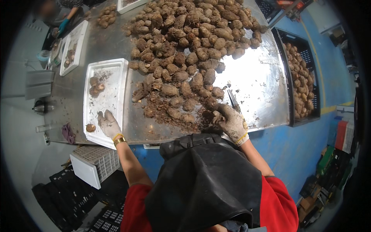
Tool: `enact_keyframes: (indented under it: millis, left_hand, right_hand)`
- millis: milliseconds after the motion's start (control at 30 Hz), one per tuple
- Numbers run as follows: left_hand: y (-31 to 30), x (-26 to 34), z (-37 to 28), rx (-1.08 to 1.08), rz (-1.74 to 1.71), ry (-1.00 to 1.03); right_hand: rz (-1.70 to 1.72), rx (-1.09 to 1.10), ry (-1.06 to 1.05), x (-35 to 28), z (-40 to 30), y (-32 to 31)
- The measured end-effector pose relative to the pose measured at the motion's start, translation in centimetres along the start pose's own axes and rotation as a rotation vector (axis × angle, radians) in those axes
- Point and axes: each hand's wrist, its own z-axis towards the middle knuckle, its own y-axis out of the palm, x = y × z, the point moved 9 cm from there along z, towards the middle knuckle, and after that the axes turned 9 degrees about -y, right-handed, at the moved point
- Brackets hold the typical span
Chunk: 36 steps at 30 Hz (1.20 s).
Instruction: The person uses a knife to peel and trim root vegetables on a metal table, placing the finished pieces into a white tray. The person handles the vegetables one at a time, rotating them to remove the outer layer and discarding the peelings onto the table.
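Observation:
My left hand [109, 125], in a soiled white knit glove, hovers over or rests on the near end of a white foam tray [125, 84]. Its fingers are apart and hold nothing that I can see. A single cut taro corm [90, 128] lies left of it in the tray, and a few more corms [96, 87] sit farther up. My right hand [230, 120], gloved alike, is closed around a knife [231, 98] whose blade points away from me; the fingers hide its handle. Beside that hand spreads a big heap of brown, rough-skinned taro corms [179, 58].
Dark peelings [174, 123] cover the near part of the metal table [261, 95]. A black crate [305, 120] of corms stands at the right. Farther left are another foam tray [76, 59] and a co-worker's teal-gloved hand [63, 26]. Below the table's left edge is a grey basket [105, 163].

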Motion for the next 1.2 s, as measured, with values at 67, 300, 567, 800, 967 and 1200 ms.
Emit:
enact_keyframes:
  millis: [67, 300, 567, 800, 967, 1200]
  left_hand:
    - [-0.8, 6.1, -1.9, -0.041, 0.046, 0.065]
    - [7.6, 21.1, -15.4, -0.333, -0.288, 0.736]
    - [16.1, 23.7, -20.9, -0.559, 0.506, 0.737]
    - [15.5, 23.6, -19.0, -0.666, 0.393, 0.766]
    - [7.9, 27.3, -20.8, -0.926, 0.043, 0.737]
    - [1.4, 30.3, -23.5, -1.024, -0.292, 0.708]
  right_hand:
    - [0.004, -0.013, 0.02, 0.3, -0.3, 0.4]
    - [0.089, -0.084, -0.065, -2.2, 0.2, 1.2]
    - [0.116, -0.101, -0.016, -1.9, -0.6, 0.8]
    - [0.04, -0.108, -0.079, -2.4, -0.1, 0.0]
    - [-0.075, 0.177, -0.243, -5.6, 0.8, -4.2]
    - [0.05, -0.145, -0.21, -7.0, 3.0, -2.1]
